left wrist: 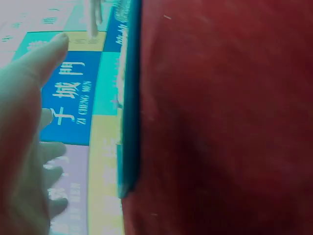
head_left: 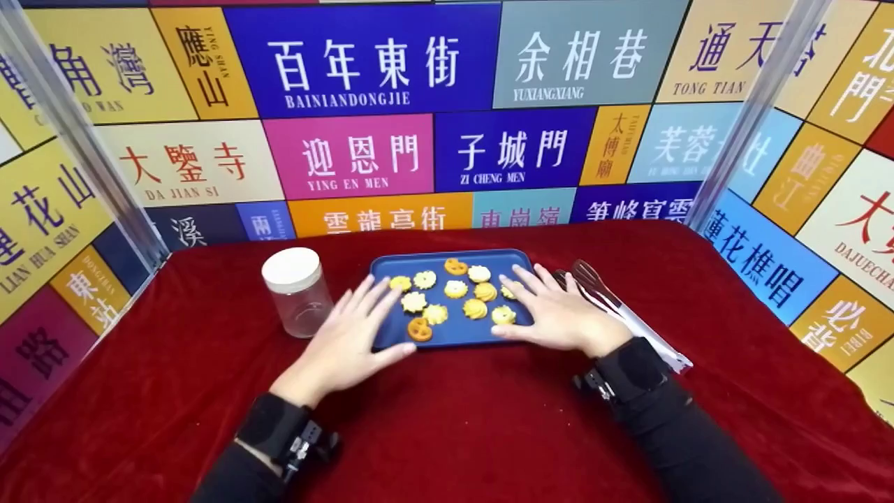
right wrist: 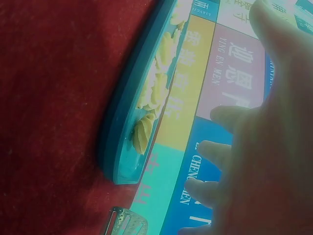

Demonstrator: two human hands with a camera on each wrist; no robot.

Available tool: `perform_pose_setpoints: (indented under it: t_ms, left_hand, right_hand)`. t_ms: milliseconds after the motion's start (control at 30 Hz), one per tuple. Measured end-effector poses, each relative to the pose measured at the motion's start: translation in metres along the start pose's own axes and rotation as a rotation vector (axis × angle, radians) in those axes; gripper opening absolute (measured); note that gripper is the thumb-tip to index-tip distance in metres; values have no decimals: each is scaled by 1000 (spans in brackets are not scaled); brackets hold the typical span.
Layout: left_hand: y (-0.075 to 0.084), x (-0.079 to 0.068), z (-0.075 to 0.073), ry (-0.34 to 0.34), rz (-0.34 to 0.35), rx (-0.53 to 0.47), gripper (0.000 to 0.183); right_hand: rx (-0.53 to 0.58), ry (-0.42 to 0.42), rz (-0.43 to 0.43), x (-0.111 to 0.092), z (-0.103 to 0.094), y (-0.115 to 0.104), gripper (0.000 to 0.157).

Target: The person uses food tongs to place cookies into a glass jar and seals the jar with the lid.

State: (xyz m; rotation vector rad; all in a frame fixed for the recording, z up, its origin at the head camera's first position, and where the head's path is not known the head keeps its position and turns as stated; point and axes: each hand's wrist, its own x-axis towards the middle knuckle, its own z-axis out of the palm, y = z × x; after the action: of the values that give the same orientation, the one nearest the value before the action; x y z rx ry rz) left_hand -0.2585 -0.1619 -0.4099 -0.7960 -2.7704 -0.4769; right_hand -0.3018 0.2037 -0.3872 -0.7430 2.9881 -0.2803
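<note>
A blue rectangular tray (head_left: 447, 334) lies on the red cloth, with several piped cookies (head_left: 475, 309) and pretzel-shaped biscuits (head_left: 420, 329) spread over it. My left hand (head_left: 349, 342) is over the tray's left end, its fingers straight and spread, holding nothing. Over the right end is my right hand (head_left: 562, 314), palm down with extended fingers, partly covering cookies there. Seen side-on in the left wrist view, the tray's edge (left wrist: 131, 107) stands beside the spread fingers. In the right wrist view, cookies (right wrist: 143, 133) sit inside the rim below my raised fingers.
Left of the tray stands a clear jar (head_left: 305, 311) with a white lid (head_left: 292, 270). Brown-headed tongs (head_left: 601, 283) with pale handles lie right of the tray, partly behind my right hand. Sign-covered panels (head_left: 356, 63) rise behind the table, with clear upright posts at its back corners.
</note>
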Motion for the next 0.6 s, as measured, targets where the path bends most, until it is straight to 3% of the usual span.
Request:
perform_pose_setpoints:
  t_ms: [100,200,300,367,467,600]
  left_hand:
    - [-6,4,-11,158,38,29,90]
    - [-19,5,-22,356,21,5,88]
    - [-36,2,-34,575,-50,-104,86]
    - [-48,-4,-40,680,-125,-180,89]
    - [-64,-14,-43,725,-301,-305,102]
    - [-81,-25,-38,616,-514,-514,124]
  right_hand:
    - [1,3,-2,0,0,0,104]
    - [5,-2,-3,0,0,0,105]
    - [2,-13,-4,-1,-1,0,106]
    - [2,-21,-4,-2,-1,0,106]
    - [2,-24,-2,-2,-2,0,106]
    - [4,-27,3,-1,-2,0,107]
